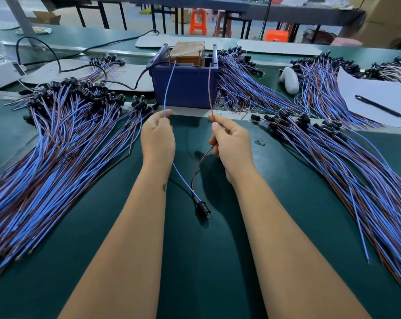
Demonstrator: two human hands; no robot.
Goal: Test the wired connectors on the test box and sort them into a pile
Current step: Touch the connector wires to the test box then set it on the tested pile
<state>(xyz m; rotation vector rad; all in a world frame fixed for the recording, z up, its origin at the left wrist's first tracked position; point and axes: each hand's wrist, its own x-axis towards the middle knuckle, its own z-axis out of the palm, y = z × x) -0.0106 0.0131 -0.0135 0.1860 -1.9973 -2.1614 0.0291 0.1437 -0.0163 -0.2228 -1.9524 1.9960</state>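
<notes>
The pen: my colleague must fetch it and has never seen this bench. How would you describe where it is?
Start at the blue test box at the middle of the green table and look right, past the wire piles. A white sheet of paper lies there, and the pen rests on it: the only slim, all-black stick, with no wires attached.

The test box [185, 85] stands mid-bench at the far edge; wire piles lie left [57, 143] and right [346, 162], paper [379, 97] at the far right edge.

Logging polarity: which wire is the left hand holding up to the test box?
The blue wire, pinched by the left hand. The right hand holds the brown wire.
</notes>
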